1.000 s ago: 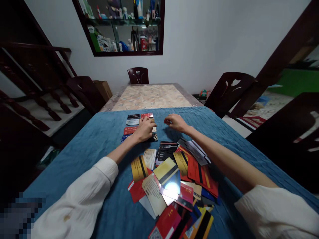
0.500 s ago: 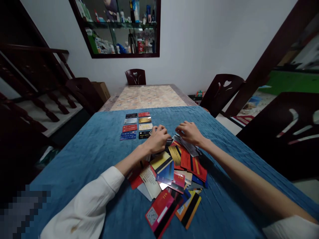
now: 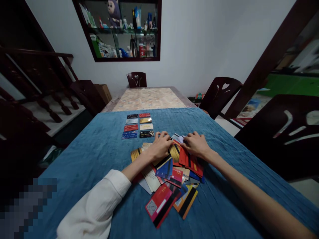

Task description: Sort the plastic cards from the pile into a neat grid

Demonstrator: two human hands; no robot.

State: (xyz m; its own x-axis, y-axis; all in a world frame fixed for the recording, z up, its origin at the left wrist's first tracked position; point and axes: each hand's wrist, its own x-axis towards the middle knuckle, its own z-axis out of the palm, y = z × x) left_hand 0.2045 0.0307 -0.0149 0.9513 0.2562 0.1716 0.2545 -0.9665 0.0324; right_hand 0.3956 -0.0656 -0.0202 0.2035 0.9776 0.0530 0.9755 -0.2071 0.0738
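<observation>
A loose pile of plastic bank cards (image 3: 165, 171) lies overlapped on the blue tablecloth. Over its far left part rests my left hand (image 3: 161, 145), fingers curled and pressed together, tips largely hidden. My right hand (image 3: 196, 144) bends its fingers down at the pile's far right edge, close to a silvery card (image 3: 176, 137) and a red-orange card (image 3: 188, 159). What either hand pinches, if anything, is hidden. Beyond my left hand, several cards lie face up in two neat columns, among them a black card (image 3: 147, 133) and a blue card (image 3: 129, 134).
The blue tablecloth (image 3: 99, 146) covers the near part of the table; a beige patterned top (image 3: 149, 98) shows beyond. Dark wooden chairs (image 3: 223, 94) stand around it. A lit wall cabinet (image 3: 124, 31) holds bottles and a plush toy. A stair railing (image 3: 37, 54) is on the left.
My right hand has come down and nearer onto the pile's edge. My left hand has shifted slightly right, uncovering more of the black card and the pile's left side. The view has tilted up slightly.
</observation>
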